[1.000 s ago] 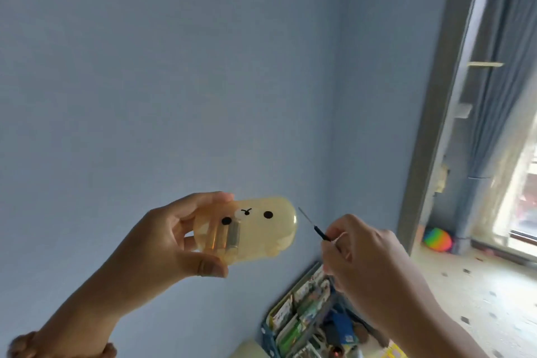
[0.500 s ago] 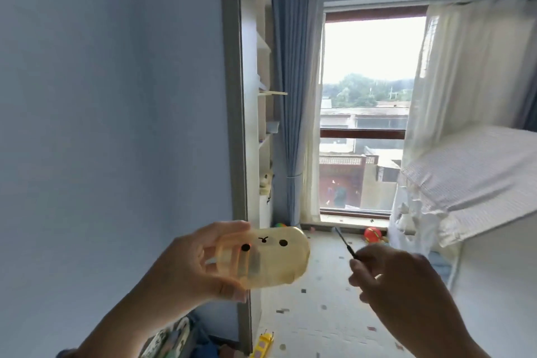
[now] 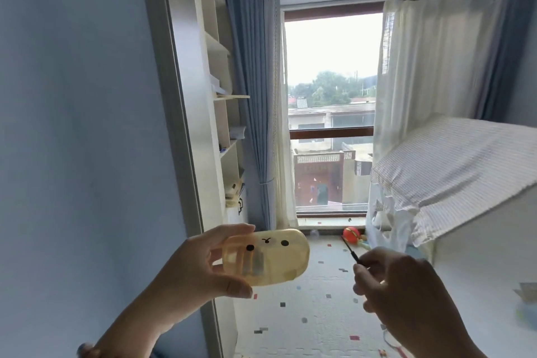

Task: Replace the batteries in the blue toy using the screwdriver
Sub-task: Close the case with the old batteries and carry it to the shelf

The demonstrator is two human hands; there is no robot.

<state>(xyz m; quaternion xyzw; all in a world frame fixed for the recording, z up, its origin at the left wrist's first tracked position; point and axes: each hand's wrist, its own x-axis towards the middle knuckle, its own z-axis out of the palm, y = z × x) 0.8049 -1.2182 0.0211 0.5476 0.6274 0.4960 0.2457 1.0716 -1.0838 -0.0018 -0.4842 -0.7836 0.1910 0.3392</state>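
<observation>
**Toy and screwdriver held up in front of the window**

Nearest the camera, the left hand holds up a translucent yellowish toy, its grip pinched on the toy's left end: fingers over the top edge, thumb pressed against the lower edge. The toy lies on its side, rounded end pointing right, with two black dot eyes and a small mouth mark facing the camera. A dark block inside it shows through the shell near the fingers. The toy looks yellow here, not blue.

Just to the right, apart from the toy, the right hand has its grip closed around a thin screwdriver. The dark shaft sticks up and to the left, its tip aimed toward the toy without touching it.

Below and beyond the hands lies a pale floor mat flecked with small coloured squares. An orange-red ball sits on it near the window wall. At right stands a white bed with a striped cover. At left, wall shelves and a blue curtain flank the window, which looks out on buildings and trees.
</observation>
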